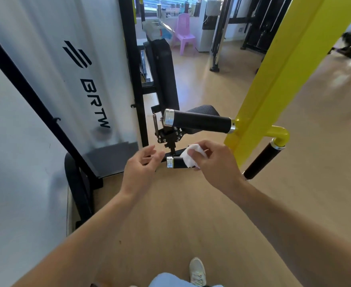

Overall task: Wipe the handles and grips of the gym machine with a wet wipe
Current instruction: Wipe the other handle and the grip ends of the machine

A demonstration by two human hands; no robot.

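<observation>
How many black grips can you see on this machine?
3. The upper grip sticks out left from the yellow frame. The lower grip sits under the right hand, wipe on it. The right grip hangs angled downward. Others may be hidden.

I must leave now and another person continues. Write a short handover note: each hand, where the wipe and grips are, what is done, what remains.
Right hand: closed on the wet wipe, pressing it around the lower short grip.
Left hand: open, empty, beside that grip's chrome end, not touching it.
Upper long grip and angled grip on the yellow frame: no hand on them.
Done: cannot tell which grips are already wiped.
Left: finish the lower grip, then check the other two.
</observation>
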